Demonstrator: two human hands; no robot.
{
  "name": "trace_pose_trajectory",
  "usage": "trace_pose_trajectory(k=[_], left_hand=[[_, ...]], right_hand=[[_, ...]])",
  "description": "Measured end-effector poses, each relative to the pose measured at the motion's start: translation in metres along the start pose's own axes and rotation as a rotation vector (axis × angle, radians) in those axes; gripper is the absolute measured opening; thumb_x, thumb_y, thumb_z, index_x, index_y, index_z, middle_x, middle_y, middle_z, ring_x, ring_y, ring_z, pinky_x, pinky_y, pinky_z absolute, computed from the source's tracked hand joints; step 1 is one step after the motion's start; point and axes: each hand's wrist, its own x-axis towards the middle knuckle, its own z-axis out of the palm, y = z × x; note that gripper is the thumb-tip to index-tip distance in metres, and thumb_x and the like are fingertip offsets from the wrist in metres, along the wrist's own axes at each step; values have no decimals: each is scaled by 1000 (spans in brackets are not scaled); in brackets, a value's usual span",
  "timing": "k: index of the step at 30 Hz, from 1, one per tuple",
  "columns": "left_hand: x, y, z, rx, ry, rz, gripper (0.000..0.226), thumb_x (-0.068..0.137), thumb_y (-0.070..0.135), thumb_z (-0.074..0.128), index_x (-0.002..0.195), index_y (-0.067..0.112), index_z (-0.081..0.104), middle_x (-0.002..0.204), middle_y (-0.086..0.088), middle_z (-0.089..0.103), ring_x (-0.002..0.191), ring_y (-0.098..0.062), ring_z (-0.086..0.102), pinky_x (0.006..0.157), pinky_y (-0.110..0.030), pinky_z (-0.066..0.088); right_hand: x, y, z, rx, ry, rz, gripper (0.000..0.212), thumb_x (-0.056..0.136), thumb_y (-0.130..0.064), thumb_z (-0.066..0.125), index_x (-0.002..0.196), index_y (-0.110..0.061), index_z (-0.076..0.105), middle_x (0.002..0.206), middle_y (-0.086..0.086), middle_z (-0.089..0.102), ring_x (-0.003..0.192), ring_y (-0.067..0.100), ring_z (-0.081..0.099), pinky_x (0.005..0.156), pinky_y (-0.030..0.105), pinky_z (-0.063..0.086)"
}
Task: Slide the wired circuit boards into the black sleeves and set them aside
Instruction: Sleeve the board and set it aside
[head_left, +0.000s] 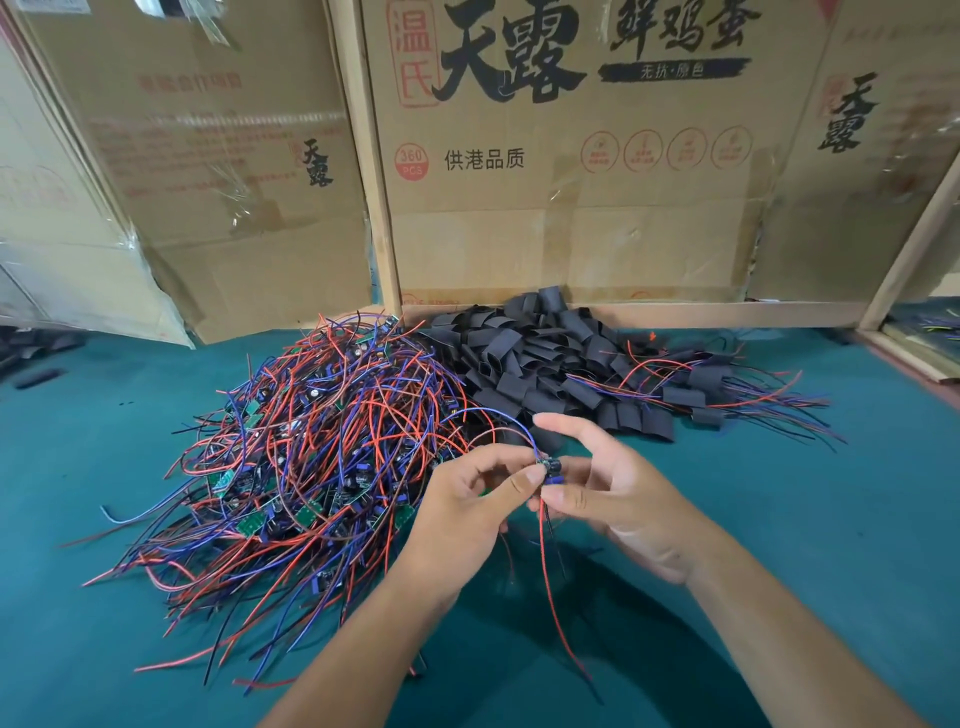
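Left fingertips: thumb and forefinger (524, 480) pinch the small circuit board (551, 469) from its left side; the other fingers are curled below
Right fingertips: thumb (566, 501) lies against the lower right of the same board, forefinger raised and extended above it, remaining fingers loosely bent; whether the thumb grips the board or only touches it cannot be told
Left hand (467, 512): held above the mat, palm turned toward the right hand
Right hand (618, 499): held above the mat, just beside the left hand, the board between the two
Held board: small, dark parts on it, mostly hidden by the fingers; no sleeve visible on it
Board wires: a blue wire (514, 423) arcs up and left from the board; a red wire (553, 597) and a dark wire hang down from it toward the mat
Unsleeved stock: heap of wired circuit boards (311, 441), green boards tangled in red, blue and black leads, left of the hands
Sleeve stock: pile of black sleeves (524, 358) behind the hands, against the cardboard
Finished units: sleeved boards (701, 384) with leads fanned out, right of the sleeve pile
Work surface: teal mat (831, 545)
Backdrop: printed cardboard boxes (571, 182) standing along the far edge
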Motion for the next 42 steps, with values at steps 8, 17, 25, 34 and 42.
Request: trace_pose_trajectory(k=[8,17,25,34,42], left_hand=[[-4,6,3,-163,-86,142,27,81,24,77,99,5,70,80,-12,60,67,-28,59,70,-36,51],[1,10,-6,-117,69,158,20,72,29,80,89,19,75,81,0,68,70,-10,58,64,-19,47],[6,21,-27,-348,208,170,18,64,26,84,72,24,68,70,-3,58,60,-16,52,71,-30,42],[4,28,-37,-670,62,59,41,59,25,95,81,14,63,80,-5,64,63,-12,56,65,-23,49],[2,28,-40,-771,37,-4,52,58,32,96,90,18,58,88,0,62,72,-12,53,59,-25,49]], right_hand=[[-2,-4,-2,-8,-43,5,52,83,-11,71,131,-13,53,84,16,69,70,28,67,71,33,54],[6,6,-18,-58,157,-5,25,95,-14,65,119,-12,63,84,18,72,73,26,68,67,33,57],[31,36,-46,-499,687,-70,20,92,-8,58,84,-24,68,73,-9,71,71,14,64,67,30,54],[91,-2,-1,-1106,317,-212,7,96,-28,59,98,-23,62,93,-9,66,83,9,59,76,31,48],[145,-5,2,-1397,96,181,47,90,-44,68,125,-14,56,117,9,65,103,29,61,86,39,51]])
